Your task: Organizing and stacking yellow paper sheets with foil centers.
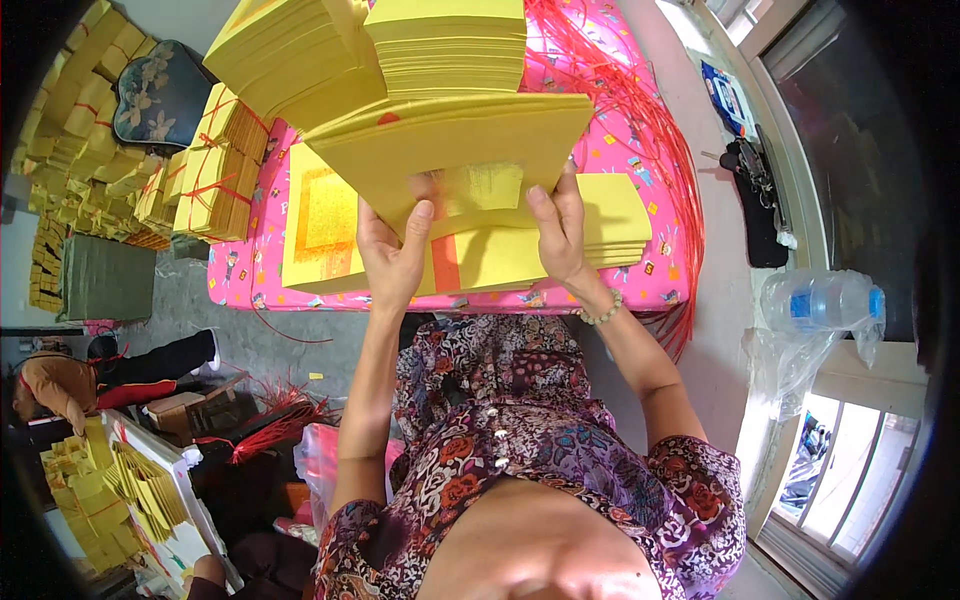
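Note:
Both my hands hold up a thick stack of yellow paper [460, 145] with a shiny gold patch on its facing side. My left hand [393, 252] grips its lower left edge, thumb on the front and fingers behind. On the lower right edge, my right hand [560, 232] is closed the same way. Beneath the raised stack lie more yellow sheets [610, 215], some with an orange square print [328, 222] and one with a red strip [446, 262]. They rest on a table with a pink patterned cover [240, 275].
Tall yellow paper stacks [447, 50] stand at the table's far side. Red ties [665, 150] hang over its right edge. Bundles tied in red [215, 185] are piled at left, near a green box [108, 278]. A plastic bottle [825, 302] lies on the right ledge. Other people [60, 385] work at lower left.

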`<move>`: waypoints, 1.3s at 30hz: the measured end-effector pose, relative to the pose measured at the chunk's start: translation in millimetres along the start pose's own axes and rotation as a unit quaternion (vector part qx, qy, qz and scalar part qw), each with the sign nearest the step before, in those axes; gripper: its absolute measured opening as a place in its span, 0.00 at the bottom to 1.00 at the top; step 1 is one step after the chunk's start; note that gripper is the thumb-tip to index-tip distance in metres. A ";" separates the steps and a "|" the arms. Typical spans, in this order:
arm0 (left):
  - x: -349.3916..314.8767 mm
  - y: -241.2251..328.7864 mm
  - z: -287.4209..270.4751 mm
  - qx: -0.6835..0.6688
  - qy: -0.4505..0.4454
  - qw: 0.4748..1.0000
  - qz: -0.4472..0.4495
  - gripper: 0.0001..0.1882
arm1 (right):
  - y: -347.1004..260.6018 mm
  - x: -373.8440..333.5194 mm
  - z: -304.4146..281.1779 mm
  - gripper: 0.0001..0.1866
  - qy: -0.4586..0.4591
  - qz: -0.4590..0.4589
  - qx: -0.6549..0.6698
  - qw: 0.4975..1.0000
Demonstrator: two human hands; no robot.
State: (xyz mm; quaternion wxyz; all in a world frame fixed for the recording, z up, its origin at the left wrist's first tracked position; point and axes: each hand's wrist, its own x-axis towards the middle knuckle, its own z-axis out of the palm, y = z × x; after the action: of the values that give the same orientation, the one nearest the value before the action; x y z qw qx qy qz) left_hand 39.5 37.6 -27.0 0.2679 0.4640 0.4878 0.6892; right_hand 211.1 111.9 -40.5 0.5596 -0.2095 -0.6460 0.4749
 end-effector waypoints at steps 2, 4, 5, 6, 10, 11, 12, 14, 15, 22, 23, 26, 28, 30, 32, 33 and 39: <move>-0.6 -3.4 1.8 -0.013 0.008 1.000 0.021 0.18 | 0.1 0.8 4.1 0.12 0.053 -0.021 -0.006 0.998; -1.3 -4.8 0.5 -0.024 0.020 0.999 0.041 0.19 | -2.4 0.2 6.7 0.13 0.049 -0.009 0.006 0.999; -1.7 -5.0 -0.6 -0.035 0.022 0.999 0.033 0.18 | -3.6 -0.4 8.1 0.13 0.047 0.003 0.017 0.999; -1.8 -6.0 -0.4 -0.047 0.022 0.998 0.024 0.18 | -3.7 -1.8 8.8 0.13 0.047 0.002 0.017 0.999; -5.7 -8.2 4.1 -0.003 0.015 0.999 0.034 0.18 | 1.5 -4.1 8.1 0.14 0.053 -0.001 -0.014 0.999; -5.6 -8.3 3.5 -0.002 0.008 1.000 0.028 0.17 | 2.2 -3.4 7.6 0.15 0.053 -0.016 -0.032 0.998; -5.4 -8.6 2.5 -0.001 0.001 1.000 0.022 0.16 | 1.0 -2.5 9.8 0.15 0.051 -0.017 -0.030 0.998; -6.2 -9.6 2.3 -0.002 0.004 1.000 0.019 0.16 | -3.6 -1.9 15.1 0.15 0.080 0.009 -0.004 0.997; -6.0 -8.5 3.3 -0.006 0.003 1.000 0.014 0.15 | -3.5 -2.4 14.8 0.15 0.079 0.008 -0.002 0.997; -7.6 3.9 6.4 -0.012 0.003 0.999 0.039 0.15 | 1.4 -3.9 5.7 0.14 0.066 0.007 -0.055 0.996; -8.1 2.8 5.9 -0.014 -0.001 0.999 0.032 0.14 | 0.4 -3.4 5.9 0.14 0.065 -0.008 -0.069 0.995; -9.7 -0.1 5.6 -0.017 -0.001 0.999 0.029 0.14 | -3.3 -2.8 9.6 0.14 0.069 -0.010 -0.073 0.995; -10.2 -2.1 5.1 -0.016 0.003 0.999 0.035 0.14 | -1.4 -4.4 8.5 0.13 0.068 -0.005 -0.073 0.995; -11.5 -4.1 4.2 -0.013 0.012 0.998 0.055 0.15 | -0.3 -5.5 7.7 0.13 0.067 0.000 -0.073 0.995; -12.2 -5.7 2.6 -0.009 0.008 0.998 0.057 0.15 | 0.1 -6.2 7.5 0.14 0.068 -0.022 -0.094 0.993; -12.3 -6.2 2.2 -0.006 0.002 0.998 0.058 0.16 | 0.4 -6.6 7.5 0.14 0.068 -0.022 -0.094 0.993; -14.4 -10.7 -0.6 -0.006 -0.003 0.998 0.065 0.15 | 1.0 -8.3 7.2 0.15 0.061 -0.017 -0.095 0.993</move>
State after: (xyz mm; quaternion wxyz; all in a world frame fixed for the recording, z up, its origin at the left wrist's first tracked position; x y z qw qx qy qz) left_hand 44.1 29.6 -42.3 0.2264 0.4957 0.4516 0.7065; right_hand 206.5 103.0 -45.1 0.5833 -0.2794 -0.6567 0.3879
